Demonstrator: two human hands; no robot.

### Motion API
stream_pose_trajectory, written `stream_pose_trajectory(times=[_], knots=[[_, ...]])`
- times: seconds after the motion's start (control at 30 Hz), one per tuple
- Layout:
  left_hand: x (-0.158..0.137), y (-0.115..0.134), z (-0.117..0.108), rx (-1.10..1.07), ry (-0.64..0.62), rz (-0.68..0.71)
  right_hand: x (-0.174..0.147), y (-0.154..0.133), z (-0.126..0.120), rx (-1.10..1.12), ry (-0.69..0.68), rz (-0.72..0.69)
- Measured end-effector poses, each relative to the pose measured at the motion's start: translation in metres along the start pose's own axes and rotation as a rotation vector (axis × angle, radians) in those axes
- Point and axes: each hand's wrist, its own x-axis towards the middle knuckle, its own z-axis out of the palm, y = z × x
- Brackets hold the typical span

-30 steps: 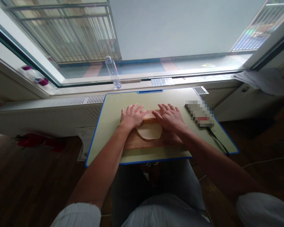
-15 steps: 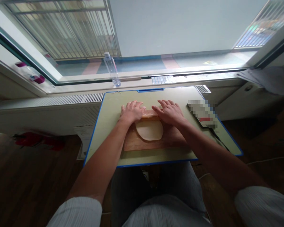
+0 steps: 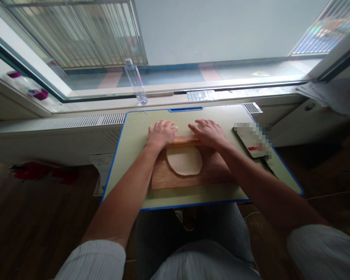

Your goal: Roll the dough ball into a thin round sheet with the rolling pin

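Observation:
A round, flat sheet of dough [image 3: 184, 161] lies on a reddish-brown wooden board [image 3: 169, 180]. Along its far edge runs a wooden rolling pin [image 3: 186, 142], its ends covered by my hands. My left hand [image 3: 162, 133] rests palm down on the pin's left end, fingers stretched forward past it. On the right end lies my right hand [image 3: 209, 133], also palm down, with its fingers stretched out and the thumb pointing inward. Neither hand wraps round the pin as far as I can see; the palms' undersides are hidden.
The board sits on a pale green table [image 3: 128, 155] with a blue rim. A pixelated flat device [image 3: 252, 142] with a dark cable lies at the right. A clear bottle [image 3: 136, 82] stands on the windowsill, with a white radiator [image 3: 102, 134] below.
Both hands have pushed the rolling pin slightly away from me, to the dough's far edge. More of the dough shows on my side of the pin. The view has shifted a little.

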Motion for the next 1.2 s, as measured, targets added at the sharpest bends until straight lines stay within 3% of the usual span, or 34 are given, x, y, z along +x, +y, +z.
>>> stream_pose_trajectory(times=[0.53, 0.87, 1.2], knots=[[-0.033, 0.005, 0.001, 0.035, -0.023, 0.008, -0.033, -0.007, 0.011, -0.084, 0.041, 0.083], [-0.074, 0.016, 0.003, 0.093, 0.066, -0.011, -0.079, -0.014, 0.013, -0.149, 0.144, -0.012], [-0.115, 0.019, 0.009, 0.119, 0.126, 0.015, -0.119, -0.023, 0.014, -0.113, 0.144, 0.017]])
